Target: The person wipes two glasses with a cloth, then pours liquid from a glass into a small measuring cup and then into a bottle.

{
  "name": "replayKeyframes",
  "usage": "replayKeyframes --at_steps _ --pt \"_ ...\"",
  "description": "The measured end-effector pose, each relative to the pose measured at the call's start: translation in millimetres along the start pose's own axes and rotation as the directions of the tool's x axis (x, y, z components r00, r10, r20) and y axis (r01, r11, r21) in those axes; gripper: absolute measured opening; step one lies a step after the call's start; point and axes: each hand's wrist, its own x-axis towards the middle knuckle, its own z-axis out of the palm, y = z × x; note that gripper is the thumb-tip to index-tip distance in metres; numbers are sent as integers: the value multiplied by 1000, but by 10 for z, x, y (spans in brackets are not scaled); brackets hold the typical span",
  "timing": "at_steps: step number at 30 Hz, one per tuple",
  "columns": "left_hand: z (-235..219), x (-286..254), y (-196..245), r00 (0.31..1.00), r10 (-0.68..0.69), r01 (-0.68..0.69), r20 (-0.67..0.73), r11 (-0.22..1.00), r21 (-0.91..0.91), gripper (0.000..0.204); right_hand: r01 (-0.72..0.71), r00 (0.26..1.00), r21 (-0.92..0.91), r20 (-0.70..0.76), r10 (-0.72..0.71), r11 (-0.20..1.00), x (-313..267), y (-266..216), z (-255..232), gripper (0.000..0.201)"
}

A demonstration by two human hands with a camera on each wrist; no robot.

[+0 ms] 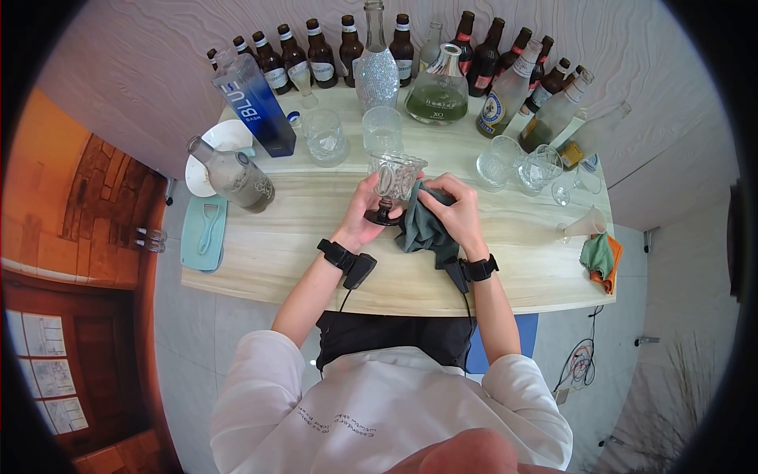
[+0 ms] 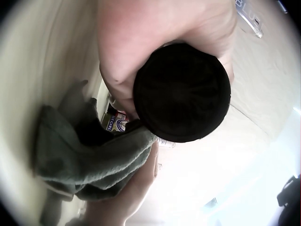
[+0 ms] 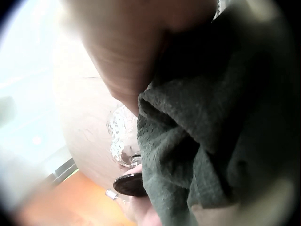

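My left hand [image 1: 362,215] grips a clear patterned glass goblet [image 1: 394,180] with a dark stem and round foot, held upright above the table. In the left wrist view the goblet's black foot [image 2: 182,92] faces the camera and hides much of the fingers. A dark green cloth [image 1: 428,225] hangs bunched from my right hand [image 1: 460,207], whose thumb and fingers pinch it right beside the goblet's bowl. The right wrist view has the cloth [image 3: 183,155] large in front, with the goblet's foot [image 3: 130,184] just past its edge.
Brown beer bottles [image 1: 320,55] line the back. Nearer stand a blue bottle [image 1: 257,107], a grey bottle [image 1: 237,183], a green-filled decanter [image 1: 438,99] and glass tumblers [image 1: 326,142]. A peeler [image 1: 208,229] lies on a teal board [image 1: 191,251] at left; folded cloths [image 1: 602,263] lie at right.
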Motion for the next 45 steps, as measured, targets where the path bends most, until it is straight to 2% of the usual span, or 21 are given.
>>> replayKeyframes --at_steps 1,4,7,10,13,16,19,25,31,35,38,40,45 --pt "13 0 -3 1000 3 -3 -2 1000 -7 72 -3 1000 -14 -21 3 1000 -7 21 16 19" --pt "-234 -12 -126 998 -54 55 24 998 -27 72 -197 971 -4 -139 194 980 -4 -48 24 19" --pt "-121 -22 -134 999 -6 5 49 1000 4 71 -291 945 20 -149 290 957 5 31 -3 18" --pt "-30 -41 -71 990 -20 13 140 999 45 70 -310 942 19 -127 310 950 9 13 -10 17" --pt "-154 -43 -151 994 -55 47 92 996 79 70 -82 996 -52 -38 80 995 5 69 -19 17" --pt "-233 -59 -191 996 -83 80 21 991 112 78 -79 996 -19 29 79 997 -9 22 -11 17" --pt "-243 -57 -183 995 -101 101 -7 989 105 67 -25 1000 -38 -4 25 999 -11 51 14 18" --pt "-214 -34 -178 995 -77 82 -63 992 92 53 -45 999 -63 -12 44 997 -14 42 7 18" --pt "-255 -21 -165 997 -39 47 -64 990 133 52 -151 986 113 -50 157 982 5 98 -17 17" --pt "-297 3 -109 995 -15 21 -95 997 68 54 -173 976 479 -36 216 861 30 67 -75 10" --pt "-298 1 -88 994 -7 15 -105 997 70 58 -110 994 382 24 109 918 9 128 -53 10" --pt "-226 5 -98 987 26 -9 -156 994 112 63 -155 988 417 45 150 895 2 128 -25 11" --pt "-92 9 -58 997 39 -27 -70 985 168 69 -221 974 472 69 214 853 -11 101 -40 14"
